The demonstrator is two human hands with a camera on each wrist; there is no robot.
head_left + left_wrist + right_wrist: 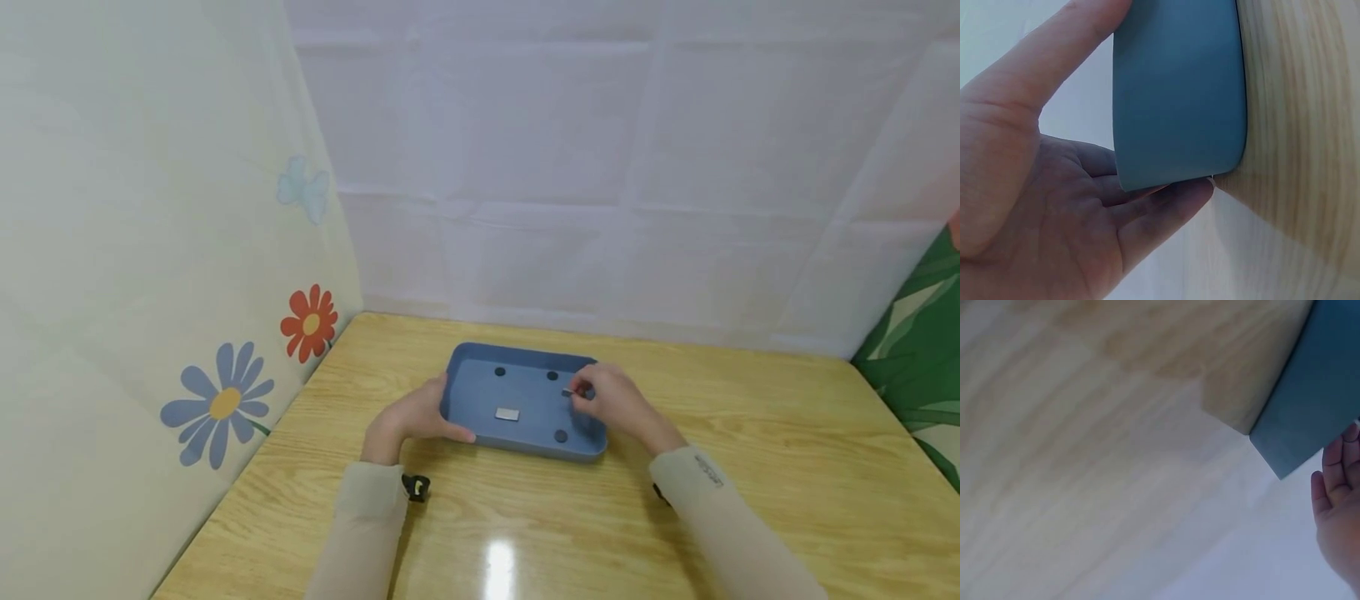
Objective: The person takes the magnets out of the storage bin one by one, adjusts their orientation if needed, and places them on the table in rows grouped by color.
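Observation:
A shallow blue tray (525, 446) lies on the table. My left hand (420, 414) grips its left end, the thumb on the front rim and the fingers round the left side; the left wrist view shows the fingers against the tray wall (1179, 94). Over the tray's right part, my right hand (611, 400) pinches a small, flat dark piece (567, 392), too small to tell its kind. Inside the tray lie dark round discs: one at the back left (500, 372), another at the back (552, 376), a third near the front (561, 436). A pale rectangular piece (507, 414) lies left of it.
The wood-grain table (750, 467) extends around the tray. A white cloth (525, 167) hangs behind it, and a cloth printed with flowers (225, 404) hangs on the left. Green leaf print (922, 350) shows at the right. Straps with small black devices (416, 487) sit at the wrists.

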